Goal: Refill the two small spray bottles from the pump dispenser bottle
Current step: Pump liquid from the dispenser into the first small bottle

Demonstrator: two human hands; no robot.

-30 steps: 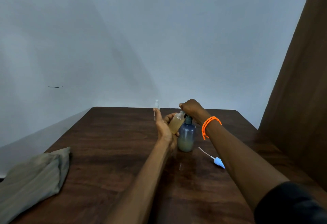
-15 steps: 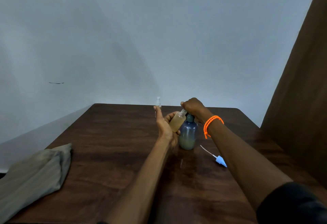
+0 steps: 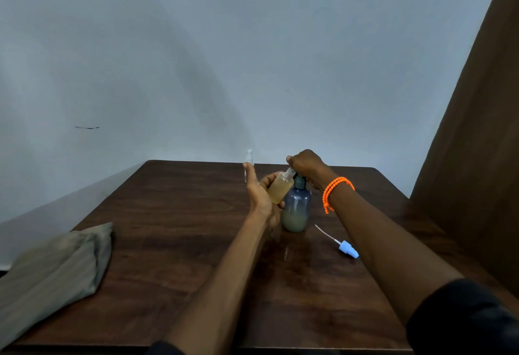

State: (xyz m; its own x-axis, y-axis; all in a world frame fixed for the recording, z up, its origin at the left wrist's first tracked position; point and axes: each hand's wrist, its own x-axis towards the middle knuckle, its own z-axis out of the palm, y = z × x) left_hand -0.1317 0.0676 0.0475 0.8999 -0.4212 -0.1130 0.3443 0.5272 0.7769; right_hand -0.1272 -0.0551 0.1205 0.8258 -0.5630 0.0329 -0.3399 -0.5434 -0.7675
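The left hand (image 3: 261,200) is gripping a spray bottle (image 3: 279,189) (amber liquid inside), tilting its neck up under the right hand (image 3: 307,165). That right hand is sitting curled over the pump head; whether it is clenching it, I cannot tell. The pump bottle (image 3: 296,208) is standing just right of the gripped bottle, touching it. Behind the left thumb, a second spray bottle (image 3: 249,158) is standing. Right of the pump bottle, a sprayer (image 3: 346,249) is lying on the table (image 3: 168,228).
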